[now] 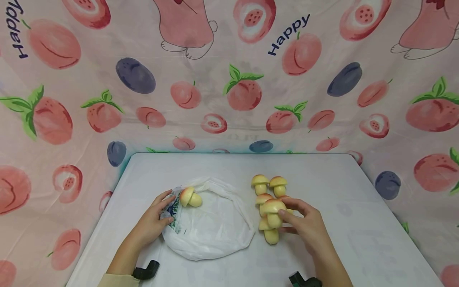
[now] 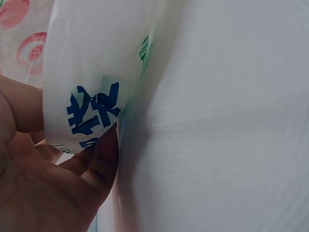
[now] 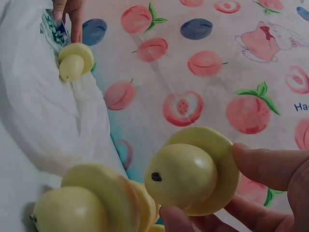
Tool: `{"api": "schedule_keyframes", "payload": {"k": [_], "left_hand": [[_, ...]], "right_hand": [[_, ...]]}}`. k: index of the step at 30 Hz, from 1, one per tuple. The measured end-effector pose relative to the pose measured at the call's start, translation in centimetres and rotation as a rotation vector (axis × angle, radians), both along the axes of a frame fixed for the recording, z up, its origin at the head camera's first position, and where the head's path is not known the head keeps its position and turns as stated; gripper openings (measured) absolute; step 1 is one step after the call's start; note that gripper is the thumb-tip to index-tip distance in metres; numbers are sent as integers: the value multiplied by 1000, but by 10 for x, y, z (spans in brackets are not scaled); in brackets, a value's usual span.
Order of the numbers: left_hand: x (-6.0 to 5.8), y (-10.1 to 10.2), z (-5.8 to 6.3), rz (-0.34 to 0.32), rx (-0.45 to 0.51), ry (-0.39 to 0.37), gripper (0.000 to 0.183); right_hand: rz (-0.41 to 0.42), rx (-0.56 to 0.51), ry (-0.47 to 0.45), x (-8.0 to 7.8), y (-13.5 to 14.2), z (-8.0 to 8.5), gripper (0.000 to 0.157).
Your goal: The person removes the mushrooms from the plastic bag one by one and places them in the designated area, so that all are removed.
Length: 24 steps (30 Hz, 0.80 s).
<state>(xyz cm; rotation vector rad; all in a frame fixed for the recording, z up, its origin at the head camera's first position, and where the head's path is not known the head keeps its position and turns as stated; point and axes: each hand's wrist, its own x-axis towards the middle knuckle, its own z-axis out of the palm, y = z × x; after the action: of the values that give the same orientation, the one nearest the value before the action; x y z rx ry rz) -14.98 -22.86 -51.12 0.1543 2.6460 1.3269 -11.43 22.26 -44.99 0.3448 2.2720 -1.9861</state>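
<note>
A white plastic bag (image 1: 215,227) lies spread on the table, its rim rolled into a ring. My left hand (image 1: 152,221) grips the bag's left edge; in the left wrist view the thumb and fingers pinch the film beside blue printed lettering (image 2: 91,111). One toy mushroom (image 1: 191,198), yellow with a reddish cap, sits at the bag's upper left, close to the left fingertips. My right hand (image 1: 305,223) holds another mushroom (image 3: 188,169) by its cap between thumb and fingers, above a group of several similar mushrooms (image 1: 271,236) right of the bag.
The white table (image 1: 358,223) has its far edge against a peach-printed cloth (image 1: 215,79) that hangs behind and at the sides. Two mushrooms (image 1: 259,184) stand at the back of the group. Black wrist devices (image 1: 147,271) sit at both wrists.
</note>
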Motion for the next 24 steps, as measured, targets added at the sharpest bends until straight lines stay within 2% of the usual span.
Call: {"api": "schedule_keyframes", "payload": {"k": [24], "left_hand": [[-1,0,-1,7,14,-13,70]], "right_hand": [[-70,75,-45,13,36,-11,55]]}}
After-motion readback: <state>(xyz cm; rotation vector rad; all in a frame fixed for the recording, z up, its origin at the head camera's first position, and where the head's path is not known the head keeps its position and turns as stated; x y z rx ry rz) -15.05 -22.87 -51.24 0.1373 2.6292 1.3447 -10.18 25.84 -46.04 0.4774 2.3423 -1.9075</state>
